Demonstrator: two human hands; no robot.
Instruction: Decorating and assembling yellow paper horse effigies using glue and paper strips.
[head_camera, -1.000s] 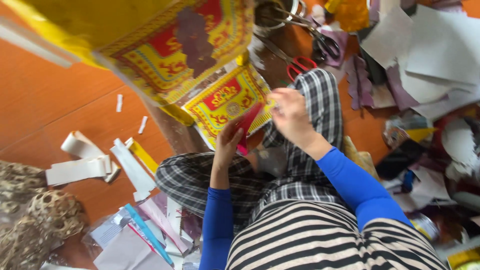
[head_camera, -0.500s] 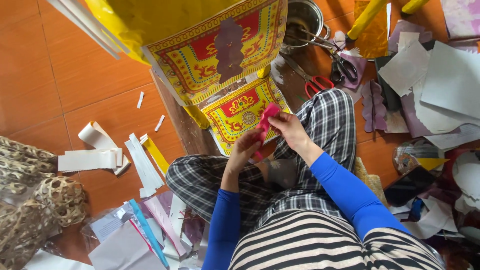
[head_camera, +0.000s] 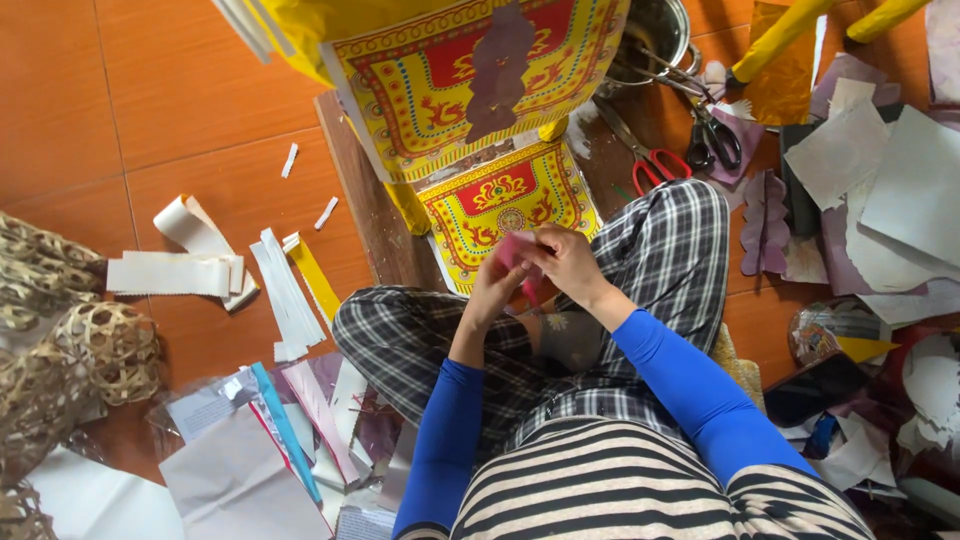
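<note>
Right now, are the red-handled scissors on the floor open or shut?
Shut: the red-handled scissors lie flat, blades together in one line, handles side by side.

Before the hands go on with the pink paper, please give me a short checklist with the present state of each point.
1. Pink paper piece held by both hands: ok, left hand and right hand both grip it.
2. Paper held over the lap, in front of the yellow and red printed panel: ok.
3. Red-handled scissors within sight: ok, lying on the floor beyond the right knee, untouched.
4. Black-handled scissors free: ok, lying beside the red pair.
5. Shape or fold of the pink piece: cannot tell, fingers hide most of it.
6. Floor beside the knees uncluttered: not ok, white paper strips and scraps lie close.
</note>
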